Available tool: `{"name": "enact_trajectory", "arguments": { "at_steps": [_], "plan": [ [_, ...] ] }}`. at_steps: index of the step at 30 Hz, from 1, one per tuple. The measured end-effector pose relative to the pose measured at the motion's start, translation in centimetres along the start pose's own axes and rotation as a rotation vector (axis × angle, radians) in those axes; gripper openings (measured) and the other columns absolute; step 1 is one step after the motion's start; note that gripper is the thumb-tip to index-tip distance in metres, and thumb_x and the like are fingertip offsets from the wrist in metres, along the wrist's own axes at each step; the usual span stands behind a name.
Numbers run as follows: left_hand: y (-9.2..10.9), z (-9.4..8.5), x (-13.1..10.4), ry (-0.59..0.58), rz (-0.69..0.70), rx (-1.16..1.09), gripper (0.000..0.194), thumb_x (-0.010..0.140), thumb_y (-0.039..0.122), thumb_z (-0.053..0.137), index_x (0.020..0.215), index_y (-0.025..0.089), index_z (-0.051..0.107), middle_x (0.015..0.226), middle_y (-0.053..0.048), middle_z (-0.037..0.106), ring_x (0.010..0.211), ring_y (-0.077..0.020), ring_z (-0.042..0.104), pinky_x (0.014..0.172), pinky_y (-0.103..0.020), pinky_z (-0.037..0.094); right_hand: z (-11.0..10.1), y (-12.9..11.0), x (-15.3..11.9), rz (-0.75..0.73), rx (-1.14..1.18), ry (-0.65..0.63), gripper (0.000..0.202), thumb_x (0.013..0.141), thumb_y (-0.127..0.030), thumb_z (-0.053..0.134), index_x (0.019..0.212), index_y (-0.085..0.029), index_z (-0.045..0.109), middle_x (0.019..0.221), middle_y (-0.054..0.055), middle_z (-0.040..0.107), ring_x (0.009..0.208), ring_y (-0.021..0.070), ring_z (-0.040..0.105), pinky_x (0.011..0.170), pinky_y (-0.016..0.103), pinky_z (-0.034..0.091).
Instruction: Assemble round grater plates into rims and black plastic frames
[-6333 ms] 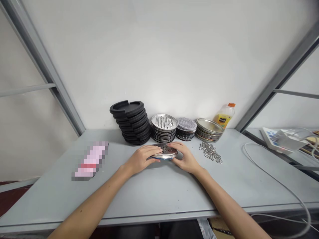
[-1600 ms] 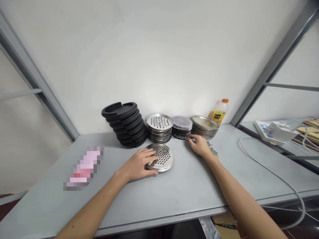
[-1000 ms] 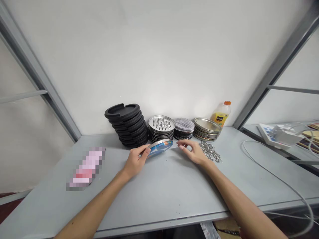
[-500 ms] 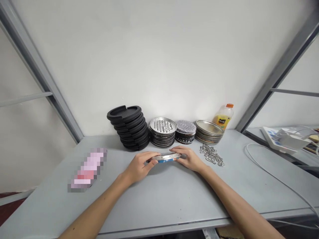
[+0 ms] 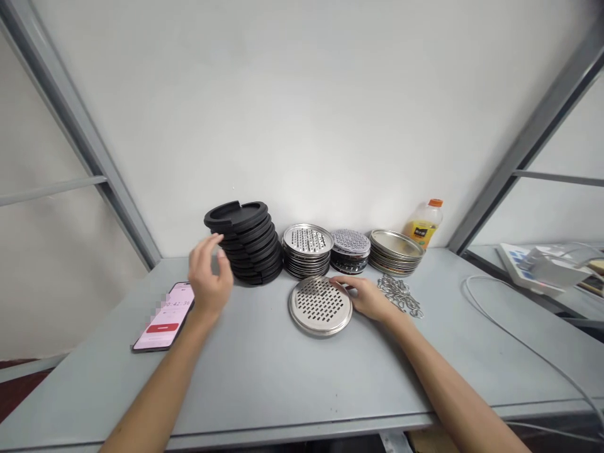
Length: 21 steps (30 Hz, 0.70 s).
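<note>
On the phone (image 5: pixel 163 318) we read 42:36, the leading digit unclear; the writing on the yellow bottle's (image 5: pixel 425 228) label is too small for us to read. A moment earlier we saw the disc (image 5: pixel 321 306) between both hands; now it lies on the table (image 5: pixel 264 377), slotted face up, its round outline showing us no long axis. The left hand (image 5: pixel 207 280) is up by the black stack (image 5: pixel 245 242), fingers loosely parted, holding nothing. The right hand's (image 5: pixel 372 301) fingers touch the disc's far right rim; whether they grip, we cannot tell.
</note>
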<state>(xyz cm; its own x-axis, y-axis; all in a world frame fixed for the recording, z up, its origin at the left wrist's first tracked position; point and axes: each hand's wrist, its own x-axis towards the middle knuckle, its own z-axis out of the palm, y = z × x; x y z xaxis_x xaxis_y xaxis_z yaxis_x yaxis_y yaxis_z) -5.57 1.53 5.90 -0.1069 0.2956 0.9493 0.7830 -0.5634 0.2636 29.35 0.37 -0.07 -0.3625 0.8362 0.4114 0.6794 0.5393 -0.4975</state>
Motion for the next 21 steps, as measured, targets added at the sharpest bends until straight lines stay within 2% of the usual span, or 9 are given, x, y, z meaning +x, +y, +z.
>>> {"name": "enact_trajectory", "arguments": {
  "at_steps": [3,5,7,11,13,17,21],
  "plan": [
    [-1.7,-0.8,1.1,-0.031,-0.056,0.087,0.032,0.091,0.016,0.043,0.12,0.016,0.058,0.119,-0.013,0.058,0.116,-0.0246,0.053,0.1,-0.041,0.043,0.1,-0.2,-0.1,-0.005,-0.034,-0.005,0.024,0.09,-0.029,0.051,0.108,-0.028,0.066,0.108,0.002,0.071,0.095,0.0207,0.068,0.081,0.033,0.054],
    [-2.4,-1.7,2.6,-0.101,-0.01,0.142,0.036,0.089,0.02,0.048,0.125,0.018,0.054,0.126,-0.013,0.054,0.121,-0.0259,0.05,0.104,-0.042,0.04,0.2,-0.1,-0.1,-0.02,-0.05,0.0,0.024,0.089,-0.027,0.051,0.108,-0.029,0.066,0.107,0.001,0.072,0.096,0.0203,0.067,0.082,0.032,0.053],
    [-3.2,-2.6,4.8,-0.221,0.081,0.198,0.047,0.088,0.027,0.052,0.134,0.018,0.046,0.138,-0.014,0.044,0.13,-0.0287,0.041,0.109,-0.044,0.033,0.3,0.1,-0.2,-0.046,-0.056,0.006,0.025,0.088,-0.025,0.053,0.108,-0.029,0.066,0.107,0.0,0.072,0.096,0.0198,0.067,0.083,0.032,0.053],
    [-5.5,-3.9,9.6,-0.718,0.302,0.236,0.055,0.091,0.038,0.043,0.142,0.017,0.034,0.143,-0.012,0.043,0.133,-0.0275,0.038,0.111,-0.045,0.03,0.4,0.3,-0.1,-0.089,-0.056,0.005,0.028,0.086,-0.021,0.055,0.11,-0.028,0.066,0.107,0.001,0.072,0.095,0.0196,0.067,0.084,0.032,0.053],
    [-6.9,-4.1,11.2,-0.898,0.331,0.246,0.057,0.092,0.042,0.04,0.143,0.018,0.032,0.143,-0.01,0.043,0.13,-0.0258,0.042,0.109,-0.043,0.033,0.3,0.3,-0.1,-0.092,-0.058,-0.017,0.03,0.087,-0.02,0.052,0.112,-0.028,0.066,0.108,0.001,0.071,0.096,0.0198,0.067,0.085,0.032,0.052],
    [-8.3,-3.7,12.4,-0.988,0.395,0.28,0.052,0.093,0.045,0.034,0.135,0.017,0.041,0.142,-0.012,0.044,0.129,-0.0264,0.044,0.108,-0.043,0.034,0.5,1.1,-0.2,-0.062,-0.072,-0.051,0.038,0.085,-0.013,0.049,0.117,-0.028,0.063,0.111,0.003,0.07,0.099,0.0217,0.067,0.085,0.034,0.052],
    [-7.3,-3.2,12.8,-1.017,0.397,0.355,0.04,0.092,0.042,0.036,0.12,0.017,0.05,0.123,-0.013,0.059,0.112,-0.0262,0.057,0.095,-0.04,0.045,1.1,2.3,-0.4,0.015,-0.04,-0.011,0.052,0.08,-0.006,0.047,0.128,-0.025,0.054,0.106,0.005,0.072,0.095,0.022,0.068,0.084,0.035,0.052]
  ]
}}
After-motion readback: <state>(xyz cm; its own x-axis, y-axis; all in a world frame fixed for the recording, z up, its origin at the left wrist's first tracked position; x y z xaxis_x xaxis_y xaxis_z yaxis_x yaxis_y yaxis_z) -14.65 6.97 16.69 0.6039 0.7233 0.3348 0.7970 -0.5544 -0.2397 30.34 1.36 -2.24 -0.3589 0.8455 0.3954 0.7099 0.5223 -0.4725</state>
